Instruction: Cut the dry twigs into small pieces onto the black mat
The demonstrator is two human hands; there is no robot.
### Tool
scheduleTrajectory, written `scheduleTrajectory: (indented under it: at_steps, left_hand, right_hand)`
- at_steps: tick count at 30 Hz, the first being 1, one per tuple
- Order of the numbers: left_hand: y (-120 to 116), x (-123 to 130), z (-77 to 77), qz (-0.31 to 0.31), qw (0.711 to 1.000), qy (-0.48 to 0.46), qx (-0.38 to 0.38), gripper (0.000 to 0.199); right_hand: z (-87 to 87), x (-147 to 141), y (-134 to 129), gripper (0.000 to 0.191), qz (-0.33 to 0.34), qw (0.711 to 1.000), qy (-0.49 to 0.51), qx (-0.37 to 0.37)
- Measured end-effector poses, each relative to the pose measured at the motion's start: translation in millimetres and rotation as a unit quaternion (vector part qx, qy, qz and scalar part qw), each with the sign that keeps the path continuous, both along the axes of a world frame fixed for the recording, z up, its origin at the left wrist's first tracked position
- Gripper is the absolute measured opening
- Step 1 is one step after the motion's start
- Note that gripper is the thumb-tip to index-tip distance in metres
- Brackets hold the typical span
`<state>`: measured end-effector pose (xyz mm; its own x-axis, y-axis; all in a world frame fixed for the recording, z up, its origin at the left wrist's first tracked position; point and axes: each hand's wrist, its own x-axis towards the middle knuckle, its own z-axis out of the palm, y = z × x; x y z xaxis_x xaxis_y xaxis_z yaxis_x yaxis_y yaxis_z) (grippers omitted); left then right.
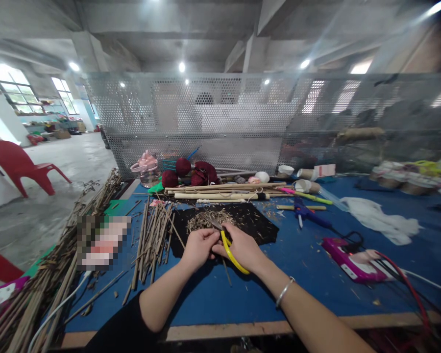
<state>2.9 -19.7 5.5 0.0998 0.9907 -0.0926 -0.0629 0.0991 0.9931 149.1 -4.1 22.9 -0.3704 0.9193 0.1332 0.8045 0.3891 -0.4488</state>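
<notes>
In my right hand (242, 247) is a pair of scissors with yellow handles (226, 245); the metal blades point up and left over a pile of short cut twig pieces (209, 219). My left hand (200, 250) is closed in a pinch, its fingertips close to the right hand's fingers. A thin twig (227, 272) comes out below the pinched fingers, its upper part hidden by the hands. Under the pile lies a black cloth (257, 223). Left of the cloth, several longer dry twigs (147, 245) lie side by side on the blue tabletop (294, 304).
A bundle of long dry stems (55, 274) runs along the left edge. Behind the cloth lie pale sticks (220, 195) and dark red yarn balls (183, 166). At right are a blue glue gun (308, 214), a purple power strip (356, 262) with cords, and a white plastic bag (380, 218).
</notes>
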Motion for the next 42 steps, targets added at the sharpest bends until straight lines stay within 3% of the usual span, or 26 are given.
scheduleTrajectory:
  at_steps: [16, 25, 35, 42]
  left_hand:
    - [0.2, 1.9, -0.2, 0.025, 0.999, 0.013, -0.014, 0.033]
    - [2.9, -1.3, 0.4, 0.054, 0.998, -0.035, -0.027, 0.036]
    - [2.9, -1.0, 0.0, 0.015, 0.999, -0.032, 0.011, 0.034]
    - [2.1, 0.4, -3.0, 0.01, 1.0, 0.0, 0.023, 0.035]
  right_hand:
    - [-3.3, -1.7, 4.0, 0.039, -0.016, 0.999, -0.003, -0.051]
    - [0.2, 2.1, 3.4, 0.049, -0.031, 0.999, -0.03, -0.007]
    - [0.5, -1.3, -0.4, 0.061, 0.012, 1.0, 0.014, -0.009]
    - [1.8, -2.5, -1.4, 0.047, 0.004, 1.0, -0.007, -0.018]
